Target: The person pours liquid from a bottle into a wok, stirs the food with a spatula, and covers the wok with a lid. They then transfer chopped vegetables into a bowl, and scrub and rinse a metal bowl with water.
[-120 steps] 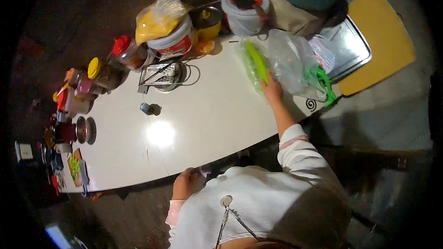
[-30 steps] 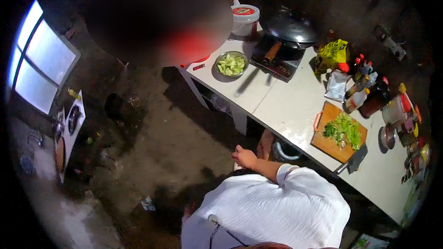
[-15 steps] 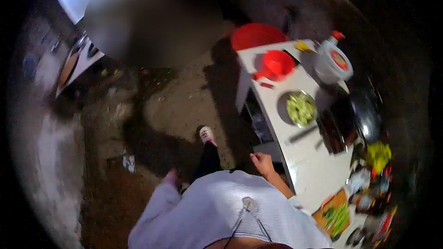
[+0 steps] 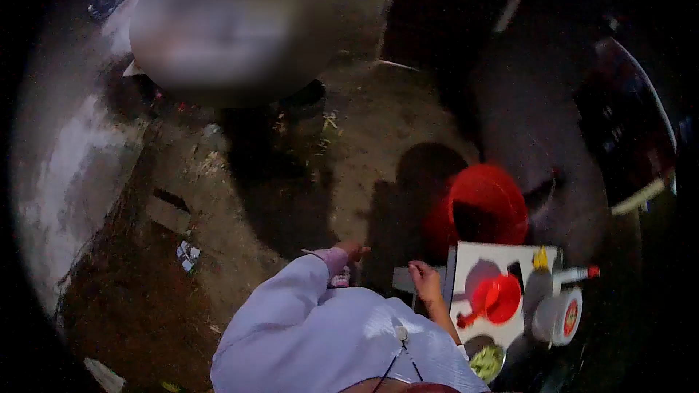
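My left hand (image 4: pixel 353 249) hangs in front of my body above the dark floor, one finger stretched out and nothing visible in it. My right hand (image 4: pixel 426 281) is beside the left edge of the white table (image 4: pixel 466 266), apart from it, with its fingers loosely curled and no object showing. Nearest to that hand on the table is a red plastic dipper (image 4: pixel 501 298) with a handle. Closer to my body stands a bowl of cut green vegetables (image 4: pixel 486 361), partly cut off by my sleeve.
A large red tub (image 4: pixel 502 200) stands on the floor beyond the table. A white plastic bucket (image 4: pixel 559 318), a yellow item (image 4: pixel 540 257) and a bottle with a red cap (image 4: pixel 575 275) are at the table's right side. Crumpled litter (image 4: pixel 187 255) lies on the floor.
My view has moved forward and turned, so the table now sits lower right and the red tub shows fully. The cutting board has left view. My left hand has swung forward.
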The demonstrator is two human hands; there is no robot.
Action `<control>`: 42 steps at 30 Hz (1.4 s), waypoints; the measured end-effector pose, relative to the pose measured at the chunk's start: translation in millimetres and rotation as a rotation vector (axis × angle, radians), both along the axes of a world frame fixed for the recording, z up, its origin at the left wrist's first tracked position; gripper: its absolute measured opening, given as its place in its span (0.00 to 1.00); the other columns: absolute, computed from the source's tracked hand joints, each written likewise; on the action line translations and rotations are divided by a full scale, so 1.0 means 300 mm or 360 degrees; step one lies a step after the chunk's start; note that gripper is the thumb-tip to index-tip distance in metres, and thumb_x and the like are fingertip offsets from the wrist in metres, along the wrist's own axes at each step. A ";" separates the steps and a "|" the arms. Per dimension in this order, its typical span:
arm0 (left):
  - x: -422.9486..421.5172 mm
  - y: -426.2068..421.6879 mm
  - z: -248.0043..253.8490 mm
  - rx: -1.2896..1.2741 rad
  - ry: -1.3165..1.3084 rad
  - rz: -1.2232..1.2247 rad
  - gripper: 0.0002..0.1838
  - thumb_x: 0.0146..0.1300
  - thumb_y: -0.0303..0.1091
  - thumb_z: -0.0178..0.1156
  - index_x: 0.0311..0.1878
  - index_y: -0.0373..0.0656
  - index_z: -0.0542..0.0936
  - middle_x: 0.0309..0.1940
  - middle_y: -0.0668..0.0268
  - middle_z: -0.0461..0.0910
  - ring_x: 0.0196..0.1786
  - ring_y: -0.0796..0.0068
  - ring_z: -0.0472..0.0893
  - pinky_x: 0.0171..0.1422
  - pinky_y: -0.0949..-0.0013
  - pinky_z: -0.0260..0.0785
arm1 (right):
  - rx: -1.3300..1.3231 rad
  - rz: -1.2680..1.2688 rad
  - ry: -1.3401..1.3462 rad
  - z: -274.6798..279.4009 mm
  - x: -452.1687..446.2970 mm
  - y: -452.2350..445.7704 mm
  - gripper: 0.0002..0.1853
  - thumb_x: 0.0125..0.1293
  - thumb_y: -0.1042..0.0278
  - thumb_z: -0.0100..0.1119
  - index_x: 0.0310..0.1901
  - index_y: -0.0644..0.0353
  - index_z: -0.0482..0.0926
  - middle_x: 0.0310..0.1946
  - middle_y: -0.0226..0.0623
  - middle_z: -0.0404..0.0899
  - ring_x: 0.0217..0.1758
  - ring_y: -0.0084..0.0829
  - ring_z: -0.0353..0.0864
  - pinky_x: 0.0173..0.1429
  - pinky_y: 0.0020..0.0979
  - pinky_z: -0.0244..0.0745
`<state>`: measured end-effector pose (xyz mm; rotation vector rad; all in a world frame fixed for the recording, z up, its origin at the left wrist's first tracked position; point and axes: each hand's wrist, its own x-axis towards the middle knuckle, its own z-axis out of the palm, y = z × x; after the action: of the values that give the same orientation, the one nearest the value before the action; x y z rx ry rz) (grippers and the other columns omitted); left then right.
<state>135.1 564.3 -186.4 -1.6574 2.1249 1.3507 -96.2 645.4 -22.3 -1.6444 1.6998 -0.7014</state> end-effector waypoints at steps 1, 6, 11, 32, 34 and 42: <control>0.034 -0.084 0.054 -0.0024 0.0007 0.0015 0.28 0.61 0.58 0.39 0.39 0.44 0.80 0.40 0.56 0.78 0.46 0.53 0.75 0.51 0.56 0.65 | 0.0041 0.0036 0.0042 0.012 0.009 -0.103 0.13 0.58 0.62 0.54 0.38 0.63 0.78 0.31 0.48 0.78 0.33 0.40 0.78 0.38 0.33 0.71; 0.134 -0.475 0.314 0.0055 -0.0077 0.0219 0.27 0.58 0.60 0.43 0.38 0.46 0.80 0.37 0.54 0.78 0.43 0.53 0.76 0.46 0.56 0.67 | 0.0596 0.0344 0.0605 -0.369 -0.180 -0.514 0.15 0.60 0.59 0.50 0.39 0.63 0.77 0.34 0.49 0.77 0.35 0.40 0.77 0.38 0.33 0.71; 0.261 -0.885 0.049 -0.0100 -0.0002 0.0516 0.21 0.55 0.56 0.51 0.40 0.51 0.80 0.42 0.58 0.77 0.46 0.55 0.75 0.49 0.55 0.67 | 0.1189 0.0560 0.0995 -0.673 -0.538 -0.885 0.15 0.60 0.59 0.50 0.39 0.61 0.77 0.34 0.48 0.77 0.34 0.37 0.76 0.38 0.33 0.71; 1.075 -2.335 -0.458 0.0543 -0.0287 0.1710 0.23 0.52 0.50 0.56 0.45 0.44 0.77 0.43 0.54 0.76 0.47 0.55 0.75 0.51 0.59 0.68 | 0.0406 0.1316 0.0373 -0.418 0.667 -3.860 0.15 0.58 0.64 0.55 0.46 0.60 0.75 0.35 0.38 0.78 0.34 0.29 0.76 0.38 0.29 0.72; 1.177 -2.638 -0.367 0.0507 -0.0156 0.1792 0.22 0.53 0.47 0.55 0.47 0.43 0.75 0.47 0.54 0.74 0.50 0.56 0.73 0.55 0.59 0.66 | 0.0370 0.1685 0.0505 -0.462 0.574 -4.013 0.15 0.58 0.64 0.55 0.46 0.60 0.75 0.36 0.39 0.78 0.34 0.31 0.76 0.39 0.31 0.72; 1.415 -3.806 0.270 -0.0152 0.0088 0.1522 0.20 0.55 0.48 0.53 0.45 0.44 0.75 0.45 0.55 0.75 0.49 0.54 0.73 0.51 0.57 0.65 | 0.0989 0.1231 0.1159 -0.553 0.573 -4.648 0.16 0.57 0.60 0.54 0.44 0.61 0.75 0.37 0.44 0.77 0.37 0.38 0.75 0.41 0.36 0.71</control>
<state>559.5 -577.3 -105.5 -2.8821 1.4160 1.4673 75.6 -749.0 -188.2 -1.9490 1.2924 0.7989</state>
